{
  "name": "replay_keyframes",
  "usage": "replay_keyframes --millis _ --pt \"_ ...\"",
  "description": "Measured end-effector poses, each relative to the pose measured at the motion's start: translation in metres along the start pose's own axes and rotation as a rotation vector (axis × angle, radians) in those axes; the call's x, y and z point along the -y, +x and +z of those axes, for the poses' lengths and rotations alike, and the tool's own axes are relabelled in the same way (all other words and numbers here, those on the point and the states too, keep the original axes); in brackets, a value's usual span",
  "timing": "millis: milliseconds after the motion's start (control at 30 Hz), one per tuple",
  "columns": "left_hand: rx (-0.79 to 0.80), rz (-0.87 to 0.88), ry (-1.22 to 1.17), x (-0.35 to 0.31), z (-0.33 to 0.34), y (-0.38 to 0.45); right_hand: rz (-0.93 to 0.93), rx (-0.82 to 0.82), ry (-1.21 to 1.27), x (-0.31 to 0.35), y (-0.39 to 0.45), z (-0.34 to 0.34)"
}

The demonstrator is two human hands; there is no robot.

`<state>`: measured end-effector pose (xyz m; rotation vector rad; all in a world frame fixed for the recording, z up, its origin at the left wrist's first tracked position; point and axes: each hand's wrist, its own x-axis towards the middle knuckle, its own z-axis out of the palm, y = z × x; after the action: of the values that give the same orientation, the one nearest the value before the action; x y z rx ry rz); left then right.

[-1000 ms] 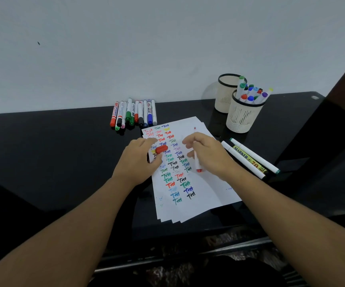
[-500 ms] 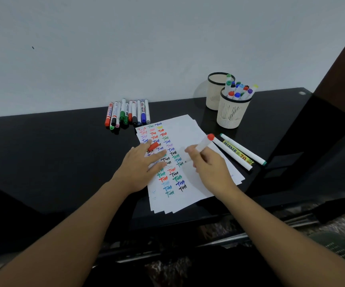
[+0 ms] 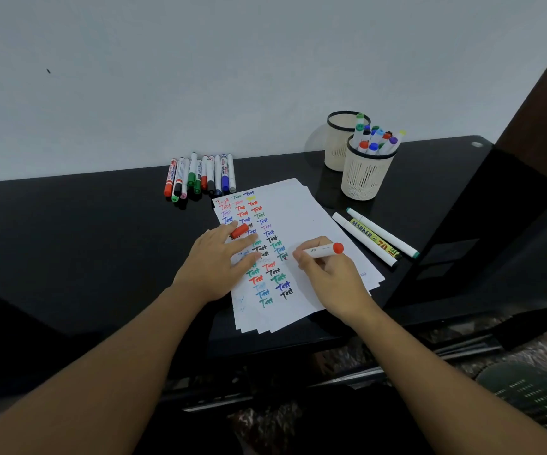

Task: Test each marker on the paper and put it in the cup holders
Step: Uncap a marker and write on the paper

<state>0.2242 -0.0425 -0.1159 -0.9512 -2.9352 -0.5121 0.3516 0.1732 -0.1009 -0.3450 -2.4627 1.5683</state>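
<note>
The right hand [image 3: 334, 277] grasps the marker [image 3: 323, 250] over the paper [image 3: 301, 221]. The left hand [image 3: 221, 257], fingers flat on the paper, pinches the cap [image 3: 239, 230]. If that hand lifts, the paper may slide and smear.

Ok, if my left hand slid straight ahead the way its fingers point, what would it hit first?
The left hand points up and to the right across the paper. Beyond the fingers lies only bare sheet; the nearer cup holder looks like the first obstacle, though depth is unclear.
</note>
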Motion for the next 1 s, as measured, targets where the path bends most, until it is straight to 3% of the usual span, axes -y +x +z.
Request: replay_keyframes --millis 1000 --pt "-0.003 0.005 0.011 -0.0007 -0.0007 -0.0003 -0.020 0.033 -0.073 0.0038 -0.0058 -0.0024"
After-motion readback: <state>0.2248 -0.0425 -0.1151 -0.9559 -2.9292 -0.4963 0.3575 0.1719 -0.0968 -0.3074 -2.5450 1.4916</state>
